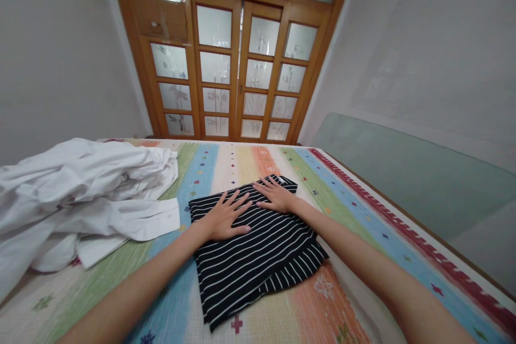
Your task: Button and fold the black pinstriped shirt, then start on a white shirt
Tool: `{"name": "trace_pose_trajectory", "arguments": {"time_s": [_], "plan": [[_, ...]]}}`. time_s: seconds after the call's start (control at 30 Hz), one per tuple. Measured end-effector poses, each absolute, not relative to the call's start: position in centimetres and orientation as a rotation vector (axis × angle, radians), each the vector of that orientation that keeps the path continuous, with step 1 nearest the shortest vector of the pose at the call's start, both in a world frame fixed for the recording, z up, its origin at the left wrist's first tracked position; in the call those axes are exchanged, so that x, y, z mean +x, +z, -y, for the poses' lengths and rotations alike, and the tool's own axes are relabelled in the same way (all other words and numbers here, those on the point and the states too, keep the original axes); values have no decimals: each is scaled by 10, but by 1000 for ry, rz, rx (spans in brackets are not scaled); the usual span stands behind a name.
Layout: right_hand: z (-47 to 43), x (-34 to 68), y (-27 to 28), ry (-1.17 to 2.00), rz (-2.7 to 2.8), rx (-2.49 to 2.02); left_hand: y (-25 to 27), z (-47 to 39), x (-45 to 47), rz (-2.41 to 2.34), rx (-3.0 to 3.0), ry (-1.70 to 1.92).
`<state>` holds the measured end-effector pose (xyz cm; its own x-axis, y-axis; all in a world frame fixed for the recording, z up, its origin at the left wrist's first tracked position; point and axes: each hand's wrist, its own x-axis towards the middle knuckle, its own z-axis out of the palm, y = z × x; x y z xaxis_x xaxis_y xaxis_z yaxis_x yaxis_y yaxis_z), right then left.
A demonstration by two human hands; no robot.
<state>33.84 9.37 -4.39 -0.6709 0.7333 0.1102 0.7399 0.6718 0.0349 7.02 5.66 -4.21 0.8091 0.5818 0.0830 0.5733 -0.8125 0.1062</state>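
Note:
A black shirt with white stripes (250,252) lies folded into a rough rectangle in front of me. My left hand (226,217) rests flat on its upper left part, fingers spread. Near the far right edge, my right hand (276,196) also presses flat on the cloth with its fingers apart. A short striped piece, apparently a sleeve, juts out at the garment's lower right. At its far edge, by my right fingertips, a small pale label shows. The cloth directly under both palms is hidden.
A crumpled heap of white shirts or similar cloth (121,172) lies at the left, one cuff pointing toward the striped shirt. Everything lies on a multicoloured striped bedspread (201,169). A pale green headboard-like panel (387,166) borders the right side. Beyond stand wooden glazed doors (235,64).

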Motion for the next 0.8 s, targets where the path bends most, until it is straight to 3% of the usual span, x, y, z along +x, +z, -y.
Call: {"name": "trace_pose_trajectory", "arguments": {"time_s": [0.17,0.3,0.37,0.53,0.8], "plan": [[-82,329,-35,-214,2740,-1400,-45,-52,68,-980,2880,196],[-32,316,-44,2,2613,-1693,-46,-54,69,-1017,2870,254],[1,311,-53,126,2573,-1665,-45,-55,73,-1051,2867,281],[64,311,-65,70,2434,-1585,-42,-61,84,-1073,2883,383],[68,328,-56,76,2467,-1512,-47,-67,78,-1068,2828,293]]}}
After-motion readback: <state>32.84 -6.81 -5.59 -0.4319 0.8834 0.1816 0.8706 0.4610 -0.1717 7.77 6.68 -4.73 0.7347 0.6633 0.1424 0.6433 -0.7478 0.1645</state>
